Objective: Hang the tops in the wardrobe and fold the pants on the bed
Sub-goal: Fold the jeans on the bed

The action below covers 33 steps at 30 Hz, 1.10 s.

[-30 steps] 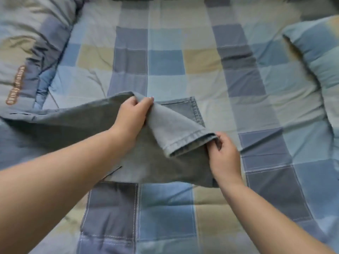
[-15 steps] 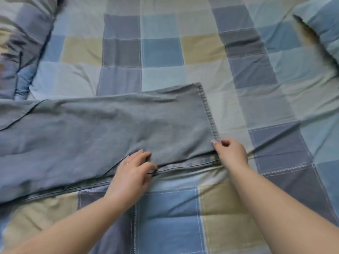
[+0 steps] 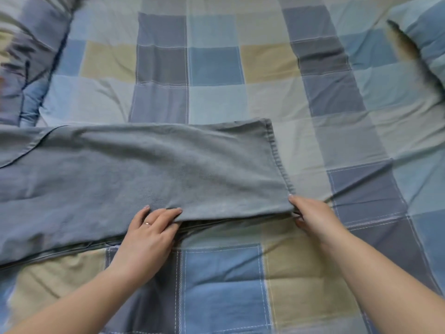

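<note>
Across the middle of the frame, from the left edge to just right of centre, a pair of grey-blue cotton pants point(image 3: 149, 172) lies flat on the bed, one leg laid over the other, with the stitched hem point(image 3: 279, 155) running down the right end. Under the pants spreads a checked bedsheet point(image 3: 216, 66) of blue, pale blue, grey and beige squares, creased in places. At the lower edge of the pants, a little left of centre, the left hand point(image 3: 147, 235) rests with its fingers point(image 3: 168, 213) lying on the top layer of cloth and the thumb side tucked toward the fold below, pinching the upper edge; a thin ring sits on one finger. At the lower right corner of the pants, the right hand point(image 3: 315, 218) grips the hem corner, index finger straight along the top of the cloth and the thumb curled beneath it. Both bare forearms come up from the bottom corners of the frame. In the upper left, a bunched quilt point(image 3: 26, 59) in the same checked pattern is heaped beside the pants. In the upper right, a pillow point(image 3: 421, 34) in matching checks lies well apart from the pants.
</note>
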Each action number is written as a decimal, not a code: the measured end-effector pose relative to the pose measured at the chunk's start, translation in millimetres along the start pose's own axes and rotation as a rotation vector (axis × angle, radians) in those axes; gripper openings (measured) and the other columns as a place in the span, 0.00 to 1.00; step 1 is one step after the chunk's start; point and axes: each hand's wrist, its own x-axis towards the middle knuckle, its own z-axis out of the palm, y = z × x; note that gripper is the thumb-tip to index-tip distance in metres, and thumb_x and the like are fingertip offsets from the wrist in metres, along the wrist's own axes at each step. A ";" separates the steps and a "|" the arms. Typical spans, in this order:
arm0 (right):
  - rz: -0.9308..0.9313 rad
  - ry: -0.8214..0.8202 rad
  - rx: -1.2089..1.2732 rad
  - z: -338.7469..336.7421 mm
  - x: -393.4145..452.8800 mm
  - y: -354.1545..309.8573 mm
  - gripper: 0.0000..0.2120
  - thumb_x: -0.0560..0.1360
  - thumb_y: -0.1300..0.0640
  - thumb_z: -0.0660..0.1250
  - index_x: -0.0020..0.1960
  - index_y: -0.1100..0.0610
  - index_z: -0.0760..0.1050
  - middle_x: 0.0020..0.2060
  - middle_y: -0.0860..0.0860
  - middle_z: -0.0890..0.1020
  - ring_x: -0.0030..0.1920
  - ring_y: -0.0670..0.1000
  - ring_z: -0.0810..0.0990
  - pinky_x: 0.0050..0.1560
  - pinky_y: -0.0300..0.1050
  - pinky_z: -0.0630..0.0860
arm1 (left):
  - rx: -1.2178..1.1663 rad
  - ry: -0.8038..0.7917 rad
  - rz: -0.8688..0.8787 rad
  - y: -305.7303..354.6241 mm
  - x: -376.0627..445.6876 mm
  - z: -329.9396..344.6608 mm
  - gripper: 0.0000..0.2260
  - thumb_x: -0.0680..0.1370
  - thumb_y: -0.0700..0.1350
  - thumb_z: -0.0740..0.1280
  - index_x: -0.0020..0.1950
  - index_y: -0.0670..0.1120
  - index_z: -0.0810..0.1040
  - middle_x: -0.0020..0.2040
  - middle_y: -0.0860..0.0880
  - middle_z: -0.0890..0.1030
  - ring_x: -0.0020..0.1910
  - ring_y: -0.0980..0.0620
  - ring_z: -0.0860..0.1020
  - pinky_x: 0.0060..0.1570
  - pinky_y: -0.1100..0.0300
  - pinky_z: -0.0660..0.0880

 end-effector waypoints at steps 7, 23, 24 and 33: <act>-0.126 0.067 -0.116 16.3 8.0 -16.7 0.19 0.75 0.43 0.65 0.34 0.56 0.73 0.29 0.53 0.72 0.32 0.53 0.71 0.34 0.45 0.63 | -0.168 0.078 -0.114 0.0 19.3 -0.5 0.04 0.70 0.37 0.72 0.35 0.41 0.83 0.41 0.42 0.80 0.33 0.41 0.79 0.29 0.53 0.76; 0.052 0.343 -0.406 -135.8 -73.6 99.4 0.10 0.76 0.53 0.68 0.47 0.60 0.79 0.48 0.63 0.82 0.49 0.60 0.78 0.51 0.54 0.72 | -0.478 -0.344 0.121 195.5 -24.9 -1.1 0.12 0.77 0.44 0.62 0.59 0.47 0.79 0.56 0.48 0.79 0.54 0.46 0.76 0.50 0.62 0.69; 0.039 0.346 -0.511 -129.4 -71.7 96.6 0.13 0.75 0.52 0.69 0.53 0.61 0.78 0.53 0.64 0.80 0.54 0.62 0.77 0.55 0.55 0.72 | -0.484 -0.328 0.134 191.3 -29.2 0.2 0.13 0.77 0.43 0.63 0.61 0.47 0.78 0.58 0.48 0.78 0.57 0.46 0.75 0.54 0.61 0.68; -0.461 0.197 -1.313 56.9 -99.9 48.4 0.37 0.76 0.43 0.60 0.78 0.51 0.45 0.77 0.57 0.41 0.77 0.55 0.40 0.72 0.63 0.41 | -0.249 -0.172 -0.090 59.0 -61.8 -9.3 0.27 0.69 0.50 0.76 0.66 0.46 0.76 0.69 0.39 0.72 0.68 0.39 0.71 0.63 0.37 0.68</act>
